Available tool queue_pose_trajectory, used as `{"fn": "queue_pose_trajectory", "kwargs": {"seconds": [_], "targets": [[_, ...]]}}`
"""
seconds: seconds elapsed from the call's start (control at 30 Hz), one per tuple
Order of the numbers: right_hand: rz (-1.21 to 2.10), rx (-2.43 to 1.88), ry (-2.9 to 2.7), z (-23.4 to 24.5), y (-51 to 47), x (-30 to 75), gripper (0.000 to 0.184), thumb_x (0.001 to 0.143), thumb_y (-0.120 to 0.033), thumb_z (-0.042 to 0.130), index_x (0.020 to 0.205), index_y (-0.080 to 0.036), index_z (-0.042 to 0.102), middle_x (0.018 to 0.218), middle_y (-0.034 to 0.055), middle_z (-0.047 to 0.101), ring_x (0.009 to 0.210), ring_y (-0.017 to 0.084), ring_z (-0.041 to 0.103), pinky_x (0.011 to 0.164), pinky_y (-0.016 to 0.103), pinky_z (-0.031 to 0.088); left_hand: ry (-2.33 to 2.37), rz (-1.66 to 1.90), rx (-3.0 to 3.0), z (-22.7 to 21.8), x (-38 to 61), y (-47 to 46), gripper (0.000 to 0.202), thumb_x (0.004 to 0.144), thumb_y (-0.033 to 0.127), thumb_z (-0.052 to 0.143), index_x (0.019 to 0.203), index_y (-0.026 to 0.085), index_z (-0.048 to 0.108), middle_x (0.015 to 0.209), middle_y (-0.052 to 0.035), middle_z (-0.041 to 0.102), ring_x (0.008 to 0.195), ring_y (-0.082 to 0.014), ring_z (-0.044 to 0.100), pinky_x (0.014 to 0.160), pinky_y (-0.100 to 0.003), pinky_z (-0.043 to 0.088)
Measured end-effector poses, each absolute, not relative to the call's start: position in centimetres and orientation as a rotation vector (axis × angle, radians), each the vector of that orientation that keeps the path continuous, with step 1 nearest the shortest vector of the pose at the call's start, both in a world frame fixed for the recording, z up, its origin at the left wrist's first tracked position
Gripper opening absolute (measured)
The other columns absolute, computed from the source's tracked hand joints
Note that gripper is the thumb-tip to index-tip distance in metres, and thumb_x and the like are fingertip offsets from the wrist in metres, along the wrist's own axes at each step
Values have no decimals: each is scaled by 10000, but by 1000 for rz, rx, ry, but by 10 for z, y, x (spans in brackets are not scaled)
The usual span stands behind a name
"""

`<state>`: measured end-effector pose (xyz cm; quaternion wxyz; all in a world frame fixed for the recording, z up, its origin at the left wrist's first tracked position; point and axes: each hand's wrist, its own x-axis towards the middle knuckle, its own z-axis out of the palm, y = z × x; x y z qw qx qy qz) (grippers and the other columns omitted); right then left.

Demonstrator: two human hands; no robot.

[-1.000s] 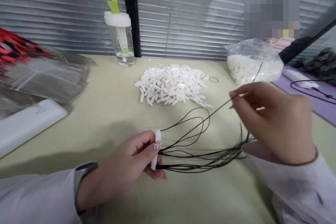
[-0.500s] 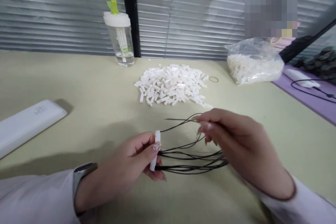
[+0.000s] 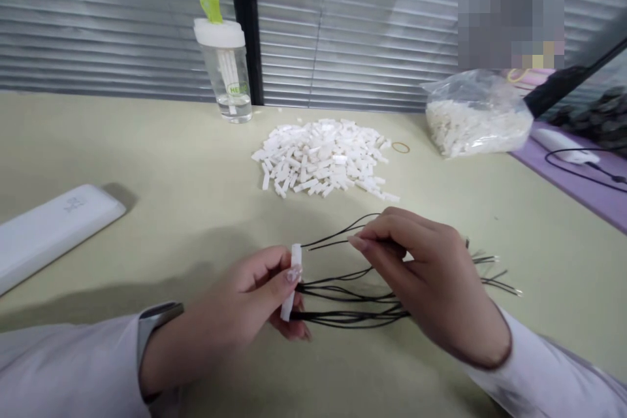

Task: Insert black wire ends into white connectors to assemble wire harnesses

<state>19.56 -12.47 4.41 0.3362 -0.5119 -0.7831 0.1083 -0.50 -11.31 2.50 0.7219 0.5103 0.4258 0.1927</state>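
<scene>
My left hand [image 3: 245, 304] pinches a small white plastic connector [image 3: 292, 281], held upright between thumb and fingers. Several thin black wires [image 3: 343, 304] run out of it to the right; their stripped ends [image 3: 499, 274] lie on the table. My right hand [image 3: 431, 281] pinches one black wire [image 3: 333, 240] near its free end, with the tip pointing toward the top of the connector. A pile of the same white connectors [image 3: 323, 157] lies on the beige table [image 3: 161, 209] behind my hands.
A clear bottle with a white lid and green tab [image 3: 226, 65] stands at the back. A plastic bag of white parts [image 3: 475, 117] sits at the right, a rubber band [image 3: 400, 147] beside the pile. A white flat device [image 3: 49, 228] lies left; a purple mat with cables [image 3: 588, 170] lies far right.
My right hand came down and left from near the bag, carrying one wire end close to the connector. The clear bags and red items seen at the left one second ago are out of view.
</scene>
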Motion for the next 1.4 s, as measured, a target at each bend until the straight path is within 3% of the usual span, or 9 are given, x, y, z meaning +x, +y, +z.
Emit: {"fn": "queue_pose_trajectory", "kwargs": {"seconds": [0.57,1.03,1.4], "targets": [[169,-1271,-2088,40,-124,193,58,800,-154,513,771,-181,556,689,-22,532,627,46,475,562,175,366,945,429,1160,25,-5,-113,258,857,355,387,694,157,413,633,64,459,537,-53,572,550,-168,437],[369,-1254,-2223,36,-124,190,85,808,-137,476,782,-173,548,704,-22,539,670,59,470,614,177,345,1003,397,1241,24,-5,-115,246,849,377,383,728,169,434,658,65,467,563,-60,578,564,-174,426],[265,-1271,-2410,31,-128,181,145,820,-150,416,759,-177,545,679,5,475,614,89,409,570,215,281,1031,347,1568,17,-6,-124,284,864,364,339,668,183,437,622,54,496,563,-61,504,556,-164,401]]}}
